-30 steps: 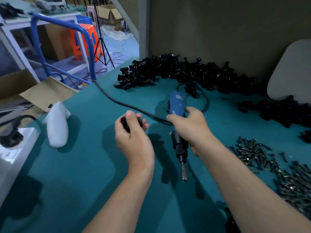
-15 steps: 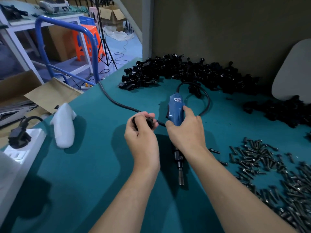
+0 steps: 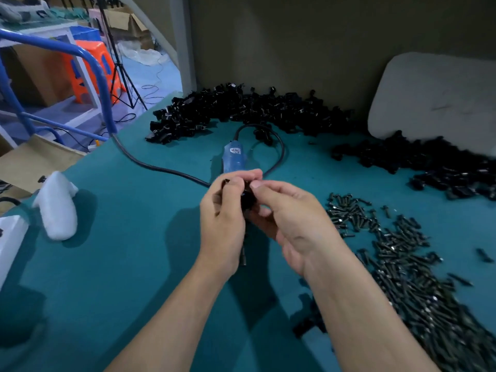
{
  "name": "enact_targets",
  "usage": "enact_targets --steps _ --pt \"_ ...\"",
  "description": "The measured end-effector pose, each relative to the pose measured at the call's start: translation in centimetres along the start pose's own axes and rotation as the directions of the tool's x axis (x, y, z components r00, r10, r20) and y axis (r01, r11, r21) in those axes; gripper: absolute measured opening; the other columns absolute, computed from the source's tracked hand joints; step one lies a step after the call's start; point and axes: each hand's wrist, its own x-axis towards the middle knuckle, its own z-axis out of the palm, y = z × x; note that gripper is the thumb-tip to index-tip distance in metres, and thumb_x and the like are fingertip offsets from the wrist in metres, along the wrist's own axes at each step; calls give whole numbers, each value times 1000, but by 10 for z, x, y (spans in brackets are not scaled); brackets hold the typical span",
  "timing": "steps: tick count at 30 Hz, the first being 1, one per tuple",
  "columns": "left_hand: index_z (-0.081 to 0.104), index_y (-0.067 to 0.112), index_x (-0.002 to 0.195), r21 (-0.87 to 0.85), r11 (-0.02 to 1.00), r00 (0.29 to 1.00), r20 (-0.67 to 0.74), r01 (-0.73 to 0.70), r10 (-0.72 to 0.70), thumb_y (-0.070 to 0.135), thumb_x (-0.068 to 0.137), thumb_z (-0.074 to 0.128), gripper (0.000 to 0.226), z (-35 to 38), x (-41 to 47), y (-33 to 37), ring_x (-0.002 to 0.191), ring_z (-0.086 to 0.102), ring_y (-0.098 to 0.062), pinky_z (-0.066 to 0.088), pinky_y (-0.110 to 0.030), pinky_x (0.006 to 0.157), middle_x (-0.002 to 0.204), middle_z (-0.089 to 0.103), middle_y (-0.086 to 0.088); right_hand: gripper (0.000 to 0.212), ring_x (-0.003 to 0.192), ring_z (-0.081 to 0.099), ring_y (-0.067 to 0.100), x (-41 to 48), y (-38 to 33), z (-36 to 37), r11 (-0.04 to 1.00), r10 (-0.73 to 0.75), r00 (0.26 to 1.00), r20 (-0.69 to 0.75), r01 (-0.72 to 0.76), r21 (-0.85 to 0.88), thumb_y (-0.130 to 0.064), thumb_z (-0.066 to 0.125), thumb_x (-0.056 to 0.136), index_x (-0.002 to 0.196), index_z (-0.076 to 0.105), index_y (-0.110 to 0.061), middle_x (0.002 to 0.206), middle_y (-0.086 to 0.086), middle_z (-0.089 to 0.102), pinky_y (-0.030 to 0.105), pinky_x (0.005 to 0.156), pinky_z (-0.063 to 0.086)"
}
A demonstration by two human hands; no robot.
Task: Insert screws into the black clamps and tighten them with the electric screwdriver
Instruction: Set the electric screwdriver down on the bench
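Teal table (image 3: pixel 107 264); left hand (image 3: pixel 222 218), right hand (image 3: pixel 292 218) mostly hide clamp (image 3: pixel 245 200)

This is looking like a small assembly workshop, not a home or office. Black clamps (image 3: pixel 241 111) are lying in long heaps along the back of the teal-covered worktop (image 3: pixel 120 264), w/ loose screws (image 3: pixel 402 259) spreading in a pile at the right. A corded electric screwdriver (image 3: pixel 234 159) is lying mid-worktop, its cord (image 3: pixel 150 163) trailing to the left edge. Beyond, cardboard boxes (image 3: pixel 126 21), an orange plastic stool (image 3: pixel 88 73), a tripod (image 3: pixel 118 76) & a blue tube frame (image 3: pixel 88 57) are crowding a floor w/ cables running across it.
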Motion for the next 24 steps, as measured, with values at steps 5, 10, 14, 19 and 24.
enact_targets --steps 5,10,14,19,24 --pt "74 22 90 -16 995 974 206 -94 96 31 92 50 25 35 -40 11 114 70 -27 54 -34 95 113 77 -9 7 55 66 9 -47 -22 -49 976 36 999 40 -44 213 -4 67 93 93 74 -6 71 1 71 23 69 61" --pt "71 21 86 -19 1000 920 392 -19 24 26 96 50 23 86 -83 17 110 72 -22 57 -26 84 113 77 -8 14 73 74 16 -98 -24 -102 940 -340 924 -174 328 -90 -6 68 95 89 80 -11 85 9 78 33 74 64" --pt "75 28 76 18 979 876 444 203 -190 24 100 45 38 127 -119 19 97 76 -15 56 -22 63 107 80 -3 24 65 72 14 -130 -19 -151 829 -545 795 -264 464 -313 0 68 95 84 79 -18 80 1 77 25 66 61" --pt "76 26 77 183 916 706 589 356 -392 20 100 49 36 167 -167 4 85 73 -13 57 -26 63 97 79 -3 27 67 74 15 -172 -9 -221 819 -519 794 -316 356 -451 3 63 96 90 77 -20 80 -1 77 25 67 61" --pt "65 20 99 292 936 645 681 195 -347 41 90 58 24 213 -216 -24 91 70 -9 56 -26 86 98 74 5 33 69 73 15 -210 4 -276 806 -579 621 -528 341 -483 -2 63 98 88 78 -29 78 0 77 29 72 63"
